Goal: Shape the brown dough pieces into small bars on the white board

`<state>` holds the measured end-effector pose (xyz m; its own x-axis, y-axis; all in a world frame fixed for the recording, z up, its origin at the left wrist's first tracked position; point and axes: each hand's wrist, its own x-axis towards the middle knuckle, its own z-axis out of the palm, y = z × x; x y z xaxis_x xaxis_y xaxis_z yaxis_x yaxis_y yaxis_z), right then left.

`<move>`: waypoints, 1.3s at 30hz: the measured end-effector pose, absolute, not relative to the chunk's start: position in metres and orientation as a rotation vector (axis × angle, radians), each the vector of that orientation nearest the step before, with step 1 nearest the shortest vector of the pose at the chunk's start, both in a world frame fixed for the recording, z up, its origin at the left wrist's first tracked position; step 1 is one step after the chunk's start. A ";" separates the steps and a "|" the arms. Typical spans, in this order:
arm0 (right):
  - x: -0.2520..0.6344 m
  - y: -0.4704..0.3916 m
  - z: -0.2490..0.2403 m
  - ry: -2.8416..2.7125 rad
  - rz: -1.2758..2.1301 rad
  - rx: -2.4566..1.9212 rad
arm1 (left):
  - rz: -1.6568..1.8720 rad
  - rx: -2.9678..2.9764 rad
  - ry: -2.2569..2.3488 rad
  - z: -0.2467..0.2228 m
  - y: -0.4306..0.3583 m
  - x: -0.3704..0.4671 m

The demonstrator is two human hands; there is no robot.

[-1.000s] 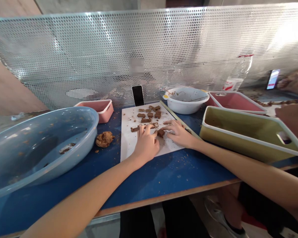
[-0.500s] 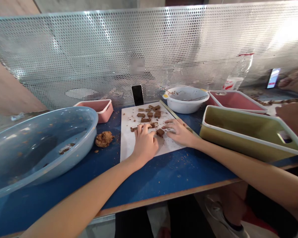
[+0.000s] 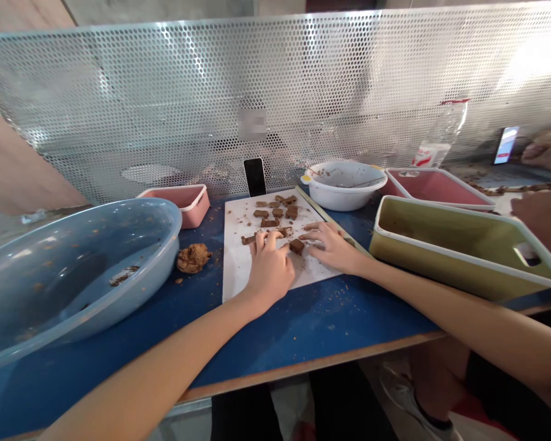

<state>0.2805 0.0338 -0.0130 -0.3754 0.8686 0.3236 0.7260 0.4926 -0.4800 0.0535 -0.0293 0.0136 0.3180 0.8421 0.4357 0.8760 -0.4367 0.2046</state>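
Observation:
A white board (image 3: 239, 269) lies on the blue table, with several brown dough-like pieces (image 3: 270, 223) and crumbs on its far half. One brown block (image 3: 296, 246) sits between my two hands. My left hand (image 3: 270, 263) rests over the board at the left of that block, fingers apart, its thumb side close to the block. From the right, my right hand (image 3: 328, 245) reaches over the board with fingers spread, fingertips near the block. Neither hand visibly grips anything. A pale strip (image 3: 321, 211) runs along the board's right edge, partly behind my right hand.
Left are a large blue basin (image 3: 156, 269), a brown lump (image 3: 193, 258) and a pink box (image 3: 195, 211). A phone (image 3: 255, 177) leans on the perforated screen. Right are a white bowl (image 3: 344, 197), green bin (image 3: 459, 263), pink bin (image 3: 441, 187), bottle (image 3: 441, 135) and another person's hands (image 3: 544, 211).
My left hand has shifted very slightly to the right. My right hand and the brown block look almost unchanged.

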 end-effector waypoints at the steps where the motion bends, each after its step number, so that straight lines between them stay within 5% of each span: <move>1: 0.280 0.033 -0.013 -2.201 0.348 -1.314 | -0.752 -2.500 -1.623 0.013 -0.029 0.053; 39: 0.277 0.028 -0.007 -2.189 0.383 -1.319 | -0.678 -2.542 -1.628 0.015 -0.027 0.054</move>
